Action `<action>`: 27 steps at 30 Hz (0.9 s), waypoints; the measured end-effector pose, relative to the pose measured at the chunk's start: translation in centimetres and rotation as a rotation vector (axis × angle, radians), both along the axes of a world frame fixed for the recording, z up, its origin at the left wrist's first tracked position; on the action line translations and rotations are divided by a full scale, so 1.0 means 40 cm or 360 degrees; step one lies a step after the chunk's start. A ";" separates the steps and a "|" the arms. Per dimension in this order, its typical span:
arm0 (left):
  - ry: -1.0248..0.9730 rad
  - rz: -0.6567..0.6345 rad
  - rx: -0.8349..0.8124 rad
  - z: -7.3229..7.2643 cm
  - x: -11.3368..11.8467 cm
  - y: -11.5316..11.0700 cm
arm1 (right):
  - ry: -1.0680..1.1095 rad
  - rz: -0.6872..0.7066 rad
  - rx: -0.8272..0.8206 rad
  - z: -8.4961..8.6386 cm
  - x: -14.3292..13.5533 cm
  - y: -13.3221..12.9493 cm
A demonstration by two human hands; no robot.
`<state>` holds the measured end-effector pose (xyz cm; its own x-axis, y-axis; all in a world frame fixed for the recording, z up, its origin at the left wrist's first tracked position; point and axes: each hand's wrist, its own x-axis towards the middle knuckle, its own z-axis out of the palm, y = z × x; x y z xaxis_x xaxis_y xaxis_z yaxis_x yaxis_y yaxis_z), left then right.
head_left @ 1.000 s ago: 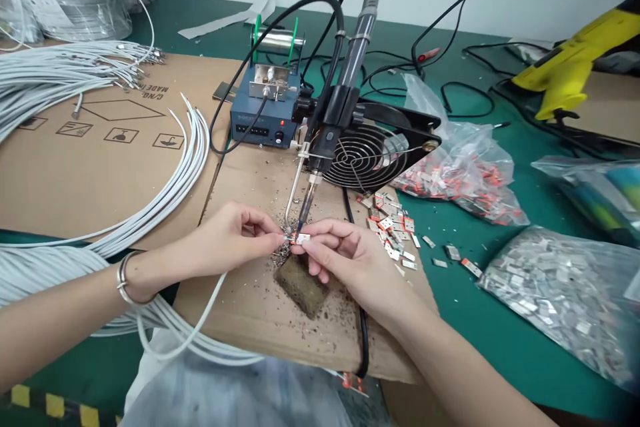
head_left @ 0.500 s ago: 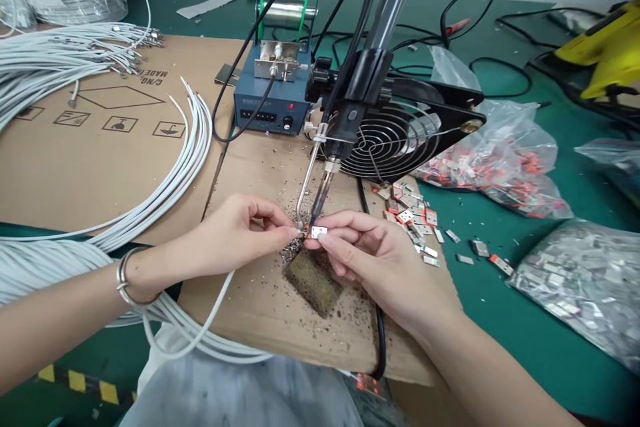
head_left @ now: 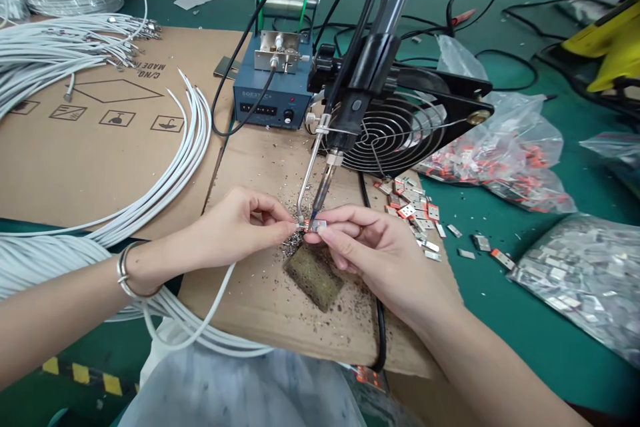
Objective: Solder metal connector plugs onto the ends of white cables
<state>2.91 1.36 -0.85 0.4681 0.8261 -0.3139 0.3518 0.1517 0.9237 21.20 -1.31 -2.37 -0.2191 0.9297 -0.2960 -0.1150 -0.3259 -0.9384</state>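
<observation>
Between the fingertips of my right hand [head_left: 387, 257] is a small metal USB plug [head_left: 320, 226] with an orange-red part at its left end. My left hand [head_left: 240, 230] pinches the end of a white cable [head_left: 216, 307], whose tip lies close to the plug's orange end; the fingers cover most of it. From above, the tip of a soldering iron [head_left: 325, 184] comes down at the plug's left end. Beside it a thin bent solder-feed tube [head_left: 307, 177] ends at the same spot. Just below my fingertips lies a dirty brown sponge [head_left: 313, 278] amid solder crumbs.
A blue solder-feeder box [head_left: 270, 97] with a solder spool [head_left: 284, 2] stands behind. A black fan [head_left: 373, 137] is behind the iron. Loose USB plugs [head_left: 420, 210] and bags of parts [head_left: 575, 280] lie right. Bundled white cables [head_left: 193, 140] are left.
The plug has tilted in my right hand, so its flat face looks greyer and narrower. The feeder box's red lamp is dimmer. Both hands stay at the iron's tip.
</observation>
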 end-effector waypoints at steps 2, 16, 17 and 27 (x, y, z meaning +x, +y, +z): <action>0.0018 -0.0011 0.0008 -0.004 -0.001 0.000 | 0.0012 0.0000 0.0001 -0.002 0.000 0.001; 0.0035 -0.0100 0.0054 -0.004 -0.005 -0.006 | -0.0033 0.0050 0.0014 -0.002 0.003 -0.001; 0.0042 -0.0128 0.0051 -0.004 -0.007 -0.010 | -0.0043 0.0078 0.0018 0.000 0.005 -0.001; 0.0174 -0.0366 0.0182 0.029 -0.019 -0.121 | -0.0216 0.0215 0.0373 0.057 0.030 -0.102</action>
<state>2.16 -3.48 0.30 0.6158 0.7351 -0.2835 0.4634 -0.0470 0.8849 22.40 -5.37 -0.11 -0.3189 0.9412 -0.1118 0.0461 -0.1025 -0.9937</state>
